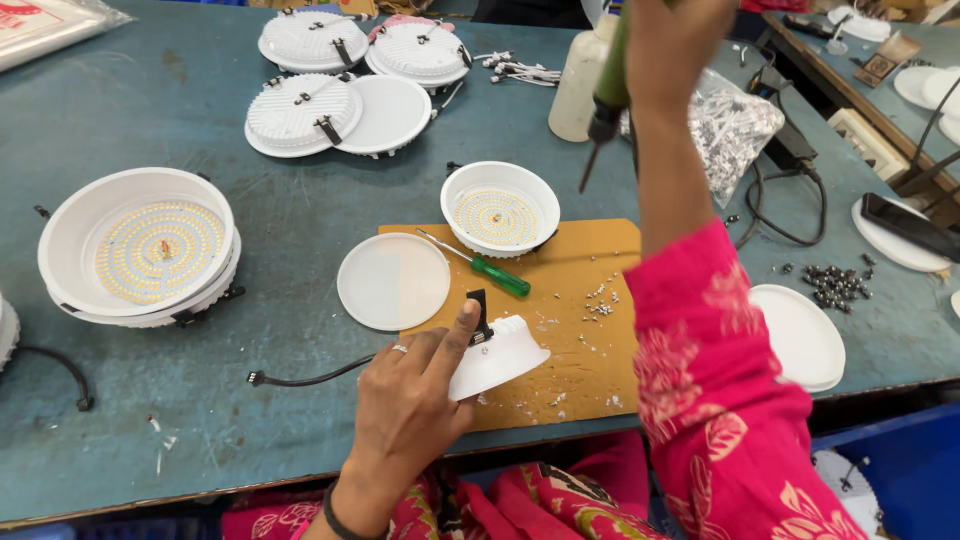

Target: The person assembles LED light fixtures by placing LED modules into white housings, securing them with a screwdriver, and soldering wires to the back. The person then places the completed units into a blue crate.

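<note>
Her left hand (410, 400) grips a white lamp housing (495, 355); right hand (665, 45), at one o'clock, clutches a power screwdriver (605, 110); several lamps look unfinished.

Your small white lamp (497, 357) lies tipped on its side on the orange mat, round and ribbed, with a black clip sticking up. Your green power screwdriver (608, 90) hangs high above it, tip pointing down.

Your left hand (405, 400) grips a matt white plastic lamp housing (497, 356). Under it, a smooth tan board (590, 260); around the board, the scuffed, matt teal surface (180, 90); on it, a glossy green-handled screwdriver (485, 267).
</note>
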